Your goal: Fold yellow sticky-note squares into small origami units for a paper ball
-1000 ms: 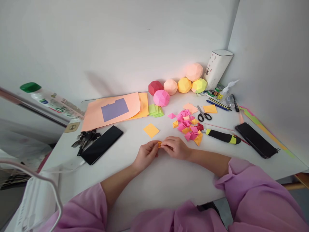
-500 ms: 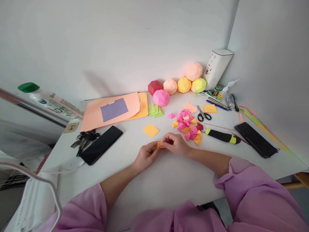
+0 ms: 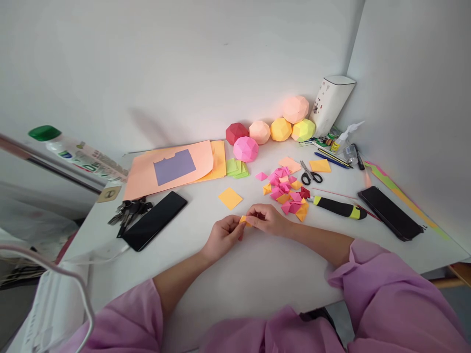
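Observation:
Both my hands meet over the white table (image 3: 257,274), pinching one small folded orange paper piece (image 3: 243,220) between them. My left hand (image 3: 222,237) grips its left side and my right hand (image 3: 270,220) its right side. A flat orange paper square (image 3: 230,198) lies just beyond my fingers. Right of it sits a pile of small folded pink and orange paper units (image 3: 287,190), close to my right hand.
Several paper polyhedron balls (image 3: 245,148) line the back wall by a white container (image 3: 330,104). Scissors (image 3: 311,174), a black-and-yellow cutter (image 3: 338,207), pens, two dark phones (image 3: 154,220) (image 3: 390,213), keys (image 3: 127,212), green squares (image 3: 236,167), peach sheets (image 3: 172,167) and a bottle (image 3: 79,152) surround them.
My hands have kept working the small orange piece, lifting it slightly and turning it between the fingertips. Nothing else on the table has moved.

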The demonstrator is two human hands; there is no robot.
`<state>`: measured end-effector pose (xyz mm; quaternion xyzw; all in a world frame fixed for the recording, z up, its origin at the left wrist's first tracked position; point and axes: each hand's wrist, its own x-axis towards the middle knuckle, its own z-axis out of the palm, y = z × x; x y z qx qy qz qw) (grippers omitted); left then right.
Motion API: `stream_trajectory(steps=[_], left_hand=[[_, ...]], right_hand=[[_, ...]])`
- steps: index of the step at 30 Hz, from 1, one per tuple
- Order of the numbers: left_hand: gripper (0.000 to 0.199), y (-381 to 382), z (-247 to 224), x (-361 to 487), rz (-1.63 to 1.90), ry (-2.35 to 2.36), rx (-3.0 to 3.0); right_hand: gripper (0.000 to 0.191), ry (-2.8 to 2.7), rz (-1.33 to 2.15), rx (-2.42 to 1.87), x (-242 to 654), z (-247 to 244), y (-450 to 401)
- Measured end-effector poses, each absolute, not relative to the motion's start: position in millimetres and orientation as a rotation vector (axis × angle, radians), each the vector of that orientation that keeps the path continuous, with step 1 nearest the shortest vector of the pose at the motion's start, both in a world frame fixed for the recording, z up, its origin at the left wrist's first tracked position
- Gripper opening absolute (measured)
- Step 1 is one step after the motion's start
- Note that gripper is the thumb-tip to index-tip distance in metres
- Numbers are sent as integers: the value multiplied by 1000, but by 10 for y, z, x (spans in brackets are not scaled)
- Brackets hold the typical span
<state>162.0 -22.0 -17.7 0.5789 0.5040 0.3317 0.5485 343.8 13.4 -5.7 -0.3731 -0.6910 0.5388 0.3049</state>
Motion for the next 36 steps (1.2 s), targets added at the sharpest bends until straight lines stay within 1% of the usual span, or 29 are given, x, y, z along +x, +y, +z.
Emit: stream_trajectory(steps=[8,12,16,19,22,31,36], left_hand=[[36,-194,-159,1634,851,1155,1219],[33,-185,-150,1631,867,1119,1181],[28,-172,-184,1618,903,1087,1111],[27,-167,-205,1614,926,1078,1076],[27,-166,-207,1618,940,1076,1067],[31,-167,-186,1623,915,1111,1081],[34,-178,-188,1630,906,1126,1123]], right_hand=[[9,-1885,1364,-1064,3401,-78,117],[5,-1864,1385,-1097,3391,-89,111],[10,-1810,1475,-1060,3403,-96,130],[18,-1783,1561,-1056,3422,-101,152],[21,-1778,1613,-1043,3443,-100,170],[19,-1810,1659,-991,3477,-72,191],[17,-1859,1560,-986,3464,-110,177]])
